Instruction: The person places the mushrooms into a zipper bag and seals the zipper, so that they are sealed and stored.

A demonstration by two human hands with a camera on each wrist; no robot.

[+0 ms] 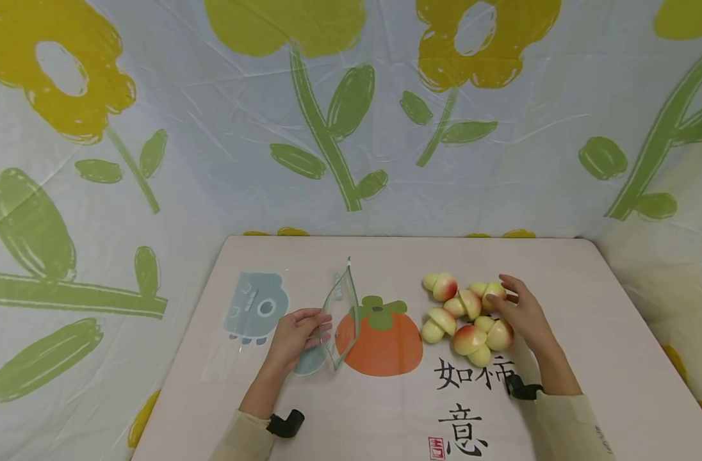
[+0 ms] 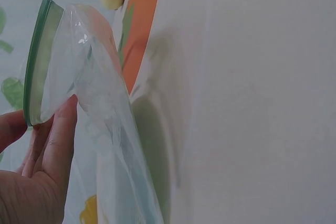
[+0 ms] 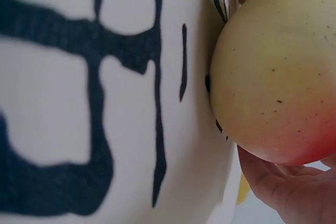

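My left hand (image 1: 299, 336) pinches a clear zip bag (image 2: 105, 93) by its side, thumb and fingers near the green zip strip (image 2: 38, 61). The bag's mouth gapes in the head view, and I see nothing inside. On the right, several toy mushrooms (image 1: 442, 286), pale yellow with red-blushed caps, lie in a cluster. My right hand (image 1: 526, 314) reaches over the cluster's far right side, its fingers spread around the back mushroom (image 1: 494, 292) and the thumb overlapping it. In the right wrist view a large mushroom cap (image 3: 278, 77) hides most of that hand.
The pale table mat (image 1: 357, 416) carries a printed orange persimmon (image 1: 380, 349), a blue cartoon figure (image 1: 255, 304) and black characters (image 1: 463, 432). Beneath the left hand lies another transparent sheet or bag (image 1: 218, 358). A flower-print cloth (image 1: 224, 160) walls in the table's back and sides.
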